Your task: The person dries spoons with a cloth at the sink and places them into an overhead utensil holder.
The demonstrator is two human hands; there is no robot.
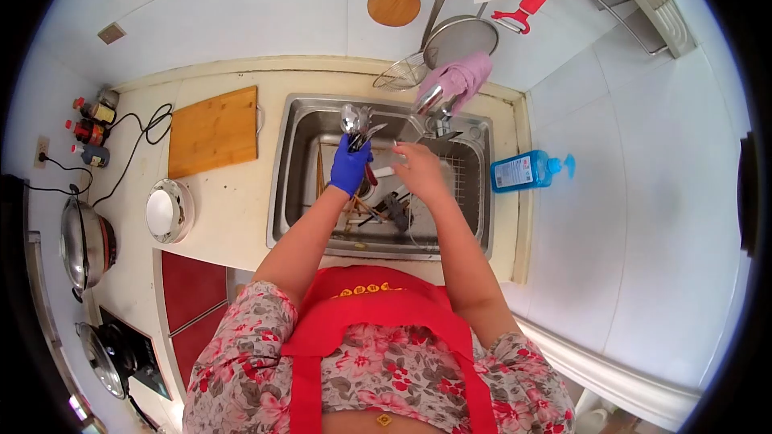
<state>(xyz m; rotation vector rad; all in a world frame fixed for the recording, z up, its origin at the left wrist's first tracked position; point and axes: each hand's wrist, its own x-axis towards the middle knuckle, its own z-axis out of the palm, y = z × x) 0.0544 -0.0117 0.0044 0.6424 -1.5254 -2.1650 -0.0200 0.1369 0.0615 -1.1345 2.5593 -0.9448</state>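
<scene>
My left hand [349, 167], in a blue glove, is closed around a bundle of metal spoons [354, 119] and other cutlery over the sink [277, 193]. The spoon bowls point away from me. My bare right hand [418, 169] is just to the right, with its fingers apart and reaching toward the bundle. A white handle [384, 171] lies close to its fingertips; whether they touch it I cannot make out. Below both hands, chopsticks [366, 210] and a dark grey cloth-like item [396, 210] lie in the basin.
A faucet [438, 124] with a pink cloth [456, 79] draped over it rises behind the sink. A blue soap bottle [519, 171] is on the right. To the left are a cutting board [213, 133] and stacked bowls [167, 210]. Strainers [460, 42] hang on the wall.
</scene>
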